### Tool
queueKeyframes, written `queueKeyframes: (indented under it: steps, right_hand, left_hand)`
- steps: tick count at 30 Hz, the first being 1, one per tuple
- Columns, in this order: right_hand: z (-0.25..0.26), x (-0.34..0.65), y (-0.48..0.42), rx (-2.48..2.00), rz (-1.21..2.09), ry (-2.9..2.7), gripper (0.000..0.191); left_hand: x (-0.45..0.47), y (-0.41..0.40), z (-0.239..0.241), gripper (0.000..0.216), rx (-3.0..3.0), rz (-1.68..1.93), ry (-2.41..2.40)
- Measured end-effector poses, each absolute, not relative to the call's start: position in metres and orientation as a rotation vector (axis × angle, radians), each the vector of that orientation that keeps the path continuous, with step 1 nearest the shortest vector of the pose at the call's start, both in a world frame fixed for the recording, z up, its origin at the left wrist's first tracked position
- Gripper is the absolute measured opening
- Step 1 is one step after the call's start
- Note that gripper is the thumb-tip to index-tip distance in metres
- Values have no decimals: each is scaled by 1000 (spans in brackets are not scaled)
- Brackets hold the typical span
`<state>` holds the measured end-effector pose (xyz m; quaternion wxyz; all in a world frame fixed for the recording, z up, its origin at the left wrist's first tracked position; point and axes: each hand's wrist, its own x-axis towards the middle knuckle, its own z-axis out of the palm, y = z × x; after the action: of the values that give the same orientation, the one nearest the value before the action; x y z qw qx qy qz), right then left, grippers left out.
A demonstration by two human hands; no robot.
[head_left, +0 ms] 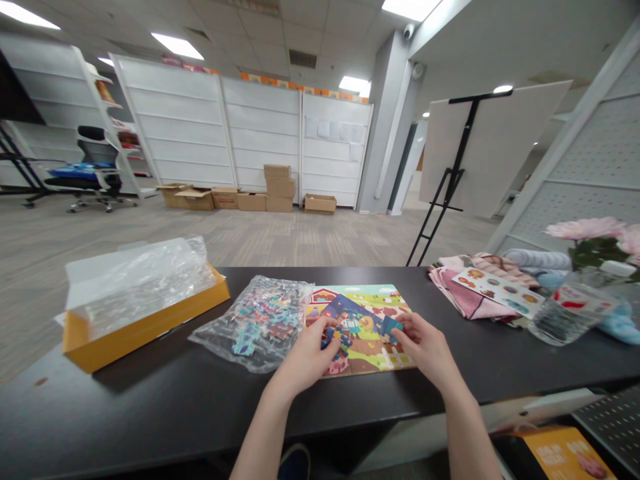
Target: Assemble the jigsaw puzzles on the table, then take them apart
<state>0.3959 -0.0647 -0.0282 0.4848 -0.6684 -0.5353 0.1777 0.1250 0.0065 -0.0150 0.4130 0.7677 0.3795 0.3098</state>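
Observation:
A colourful farm-scene puzzle board (pixel 385 355) lies flat on the black table. On top of it rests a dark blue joined puzzle section (pixel 356 312), tilted relative to the board. My left hand (pixel 307 353) has its fingers closed on the left edge of that section; its fingertips are partly hidden. Between the thumb and fingers of my right hand (pixel 425 343) is a blue puzzle piece (pixel 391 328), held just right of the section. Left of the board, a clear plastic bag (pixel 265 320) full of loose puzzle pieces reaches the board's edge.
A yellow box (pixel 150 337) with clear plastic wrapping stands at the left. Folded cloths (pixel 460 297), a sticker sheet (pixel 500 292), a plastic bottle (pixel 565 313) and pink flowers (pixel 585 229) sit at the right. Below the table's front edge is an orange package (pixel 565 453).

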Motion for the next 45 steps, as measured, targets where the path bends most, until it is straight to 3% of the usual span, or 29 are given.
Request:
queueKeyframes:
  steps: [5, 12, 18, 23, 27, 40, 45]
  right_hand:
    - [-8, 374, -68, -1379, 620, -1176, 44]
    - [-22, 328, -53, -1328, 880, -1248, 40]
    - [-24, 312, -50, -1393, 724, -1459, 26]
    - [-32, 335, -46, -1656, 120, -1622, 24]
    - [-50, 351, -40, -1849, -117, -1691, 29]
    - [-37, 357, -45, -1855, 54, -1739, 7]
    - [-24, 381, -63, -1793, 246, -1775, 20]
  left_hand:
    - [129, 7, -18, 32, 1777, 790, 883]
    - [132, 5, -16, 28, 1711, 758, 836]
    - [127, 7, -14, 28, 1838, 815, 833]
    - [125, 10, -17, 36, 1841, 861, 866]
    - [123, 10, -19, 36, 1871, 837, 911]
    - [119, 9, -10, 35, 1888, 851, 961]
    - [116, 8, -6, 40, 1896, 841, 939]
